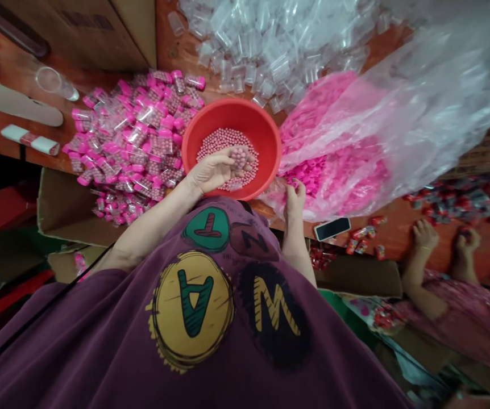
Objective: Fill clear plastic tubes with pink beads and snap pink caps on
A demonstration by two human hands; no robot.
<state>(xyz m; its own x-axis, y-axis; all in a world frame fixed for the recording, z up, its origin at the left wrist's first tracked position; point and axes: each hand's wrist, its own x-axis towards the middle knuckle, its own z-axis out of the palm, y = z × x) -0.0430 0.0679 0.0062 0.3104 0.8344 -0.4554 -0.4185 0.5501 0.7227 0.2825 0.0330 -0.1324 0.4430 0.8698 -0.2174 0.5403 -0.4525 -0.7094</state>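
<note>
L hand [215,173] is curled over the red plastic basin [232,119], fingers closed on a small clump of pink beads [239,159], w/ a loose pile of the same beads below it in the basin. R hand [294,201] sits just outside the basin's lower right rim, fingers loosely bent, touching or nearly touching the clear plastic bag [347,170]; can't tell if it grips anything. The bag is packed w/ small pink pieces, too blurred to tell exactly. Basin's left rim is right up against a heap of clear vials w/ pink caps [134,130], most filled w/ beads; empty clear vials [245,62] pile up beyond it. Little room around the basin: heaps crowd it on three sides, and the person's purple T-shirt [185,318] is close behind. Reddish wooden counter [10,74] shows in strips between heaps. Phone [332,229] lies near its edge, right of R hand. Well off right, a co-worker's hands [441,238] rest by red-and-silver packets [462,199].
</note>
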